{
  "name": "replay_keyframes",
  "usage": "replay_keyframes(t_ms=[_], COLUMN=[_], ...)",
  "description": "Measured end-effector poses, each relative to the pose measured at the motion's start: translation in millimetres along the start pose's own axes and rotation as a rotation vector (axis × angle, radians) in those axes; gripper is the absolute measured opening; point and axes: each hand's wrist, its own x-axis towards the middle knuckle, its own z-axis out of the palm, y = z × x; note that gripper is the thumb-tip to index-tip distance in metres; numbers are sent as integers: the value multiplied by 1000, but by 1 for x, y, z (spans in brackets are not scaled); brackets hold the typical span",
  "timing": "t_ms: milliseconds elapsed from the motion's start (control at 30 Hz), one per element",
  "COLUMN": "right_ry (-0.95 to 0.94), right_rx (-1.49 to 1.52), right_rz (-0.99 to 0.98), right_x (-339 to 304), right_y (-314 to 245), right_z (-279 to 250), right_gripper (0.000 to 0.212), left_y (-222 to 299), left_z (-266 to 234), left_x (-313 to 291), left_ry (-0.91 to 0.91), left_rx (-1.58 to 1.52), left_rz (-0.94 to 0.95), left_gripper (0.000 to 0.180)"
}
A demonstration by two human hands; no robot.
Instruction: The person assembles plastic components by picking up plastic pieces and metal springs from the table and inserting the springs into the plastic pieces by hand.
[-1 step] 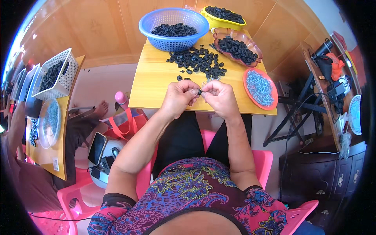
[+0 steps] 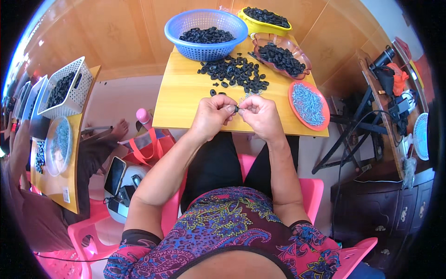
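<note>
Over the near edge of the yellow table [image 2: 181,109], my left hand [image 2: 211,115] pinches a small black plastic part [image 2: 237,109] between thumb and fingers. My right hand [image 2: 263,118] meets it from the right, its fingertips pinched at the part's edge; whatever is between them is too small to make out. Just beyond my hands lies a loose pile of black plastic parts [image 2: 232,73], with a few small silvery pieces [image 2: 243,96] in front. To the right, an orange-red plate [image 2: 326,122] holds many small silvery screw-like pieces [image 2: 307,104].
At the table's far side stand a blue basket [image 2: 206,52], a yellow basin [image 2: 269,29] and a brownish-red tray [image 2: 304,63], all holding black parts. Leftward, another person sits by a second table [image 2: 69,186] with a white basket [image 2: 76,93]. A pink-lidded bottle [image 2: 144,117] stands near my left forearm.
</note>
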Motion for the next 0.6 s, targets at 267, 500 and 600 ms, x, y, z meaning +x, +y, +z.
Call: replay_keyframes(t_ms=[267, 500, 600], right_ry=[25, -243, -221], right_rx=[-321, 343, 288], right_rz=[-6, 37, 30], right_x=[-1, 4, 3], right_y=[-2, 5, 7], right_z=[-4, -25, -24], right_gripper=[4, 18, 14], left_y=[-1, 1, -1], left_z=[4, 7, 10], left_x=[-2, -5, -7], left_ry=[104, -9, 4], left_rx=[406, 22, 0], left_rz=[187, 41, 68], left_gripper=[5, 7, 6])
